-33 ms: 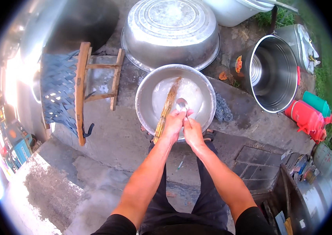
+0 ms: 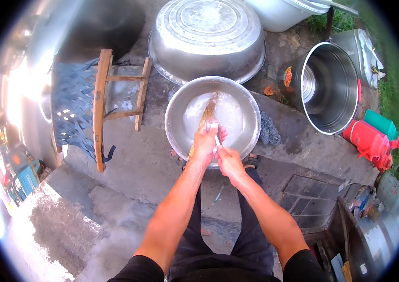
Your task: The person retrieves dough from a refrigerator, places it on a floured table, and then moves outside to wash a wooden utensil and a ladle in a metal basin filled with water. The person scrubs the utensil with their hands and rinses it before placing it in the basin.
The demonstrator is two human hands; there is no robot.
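Note:
Both my hands are over a round metal basin (image 2: 173, 101) with cloudy whitish water in it. My right hand (image 2: 230, 160) is closed round the handle end of a metal spoon (image 2: 217, 140). Higher up, my left hand (image 2: 204, 144) wraps around the spoon's bowl end, its fingers curled behind it. A long, rough brown fibrous stalk (image 2: 210, 107) leans in the basin, its lower part partly hidden by my left hand and wrist.
A large upturned metal basin (image 2: 209, 42) lies beyond. A wooden folding stool (image 2: 99, 103) with woven grey straps stands left. To the right are a tall metal pot (image 2: 329, 89), red flasks (image 2: 366, 141) and a grey scouring clump (image 2: 268, 129).
My left hand has slid up onto the spoon's bowl, covering more of the stalk. My right hand has drawn slightly down and right, apart from the left, staying on the handle.

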